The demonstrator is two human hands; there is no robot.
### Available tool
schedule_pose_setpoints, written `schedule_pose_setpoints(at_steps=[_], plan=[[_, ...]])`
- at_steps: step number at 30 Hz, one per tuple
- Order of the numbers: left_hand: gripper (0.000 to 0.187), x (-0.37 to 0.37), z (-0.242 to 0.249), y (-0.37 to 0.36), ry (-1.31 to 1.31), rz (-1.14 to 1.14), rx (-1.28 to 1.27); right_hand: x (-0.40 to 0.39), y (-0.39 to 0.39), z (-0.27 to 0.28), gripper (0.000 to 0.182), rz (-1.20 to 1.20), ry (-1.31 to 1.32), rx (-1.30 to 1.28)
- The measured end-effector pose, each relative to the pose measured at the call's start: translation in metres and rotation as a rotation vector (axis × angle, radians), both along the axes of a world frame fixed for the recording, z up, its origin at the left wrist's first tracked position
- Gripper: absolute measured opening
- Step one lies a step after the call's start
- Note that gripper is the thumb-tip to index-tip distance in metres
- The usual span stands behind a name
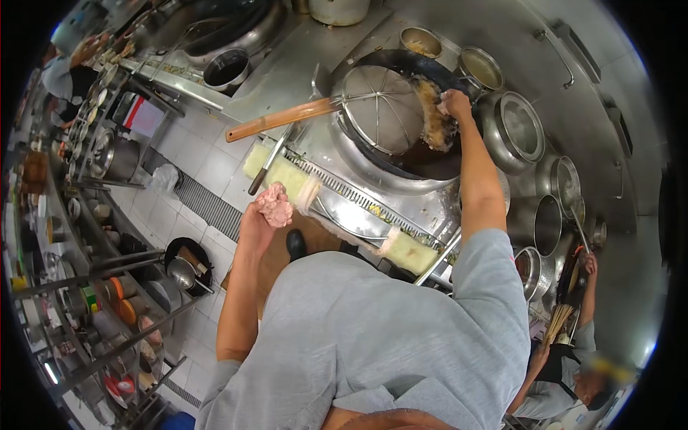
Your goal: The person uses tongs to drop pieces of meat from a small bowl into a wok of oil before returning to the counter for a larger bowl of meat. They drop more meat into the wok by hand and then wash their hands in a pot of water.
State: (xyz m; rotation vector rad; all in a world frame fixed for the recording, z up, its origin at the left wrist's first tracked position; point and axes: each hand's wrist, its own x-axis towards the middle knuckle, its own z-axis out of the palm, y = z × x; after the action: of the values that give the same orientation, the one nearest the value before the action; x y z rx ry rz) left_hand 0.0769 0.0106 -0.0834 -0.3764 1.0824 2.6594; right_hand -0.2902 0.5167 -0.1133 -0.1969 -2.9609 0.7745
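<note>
The left hand [251,225] cups pink paste [276,206], likely soft and sticky, best supported from beneath. Whether the right hand [457,106], over the wok [393,59], grips anything is unclear.

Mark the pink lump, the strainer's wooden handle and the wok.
Pink lump [275,206]: head view, middle of the lump.
Wooden handle [279,120]: head view, middle of its shaft.
Wok [423,64]: head view, far inner wall.

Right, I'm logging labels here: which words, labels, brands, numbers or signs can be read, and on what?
No text can be read.
Red-and-white panel: too blurred to read.
Small green packet: too small and blurred.
Wooden strainer handle: no lettering visible.
</note>
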Motion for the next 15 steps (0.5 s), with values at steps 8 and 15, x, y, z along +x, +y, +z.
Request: schedule_pose_setpoints(at_steps=[8, 15], plan=[[0.039, -0.052, 0.013, 0.007, 0.048, -0.098, -0.156, 0.073, -0.098, 0.106, 0.025, 0.424, 0.263, -0.435], [0.029, -0.109, 0.055, 0.042, 0.301, -0.346, -0.525, 0.199, -0.253, 0.134, 0.028, 0.677, -0.265, -0.777]])
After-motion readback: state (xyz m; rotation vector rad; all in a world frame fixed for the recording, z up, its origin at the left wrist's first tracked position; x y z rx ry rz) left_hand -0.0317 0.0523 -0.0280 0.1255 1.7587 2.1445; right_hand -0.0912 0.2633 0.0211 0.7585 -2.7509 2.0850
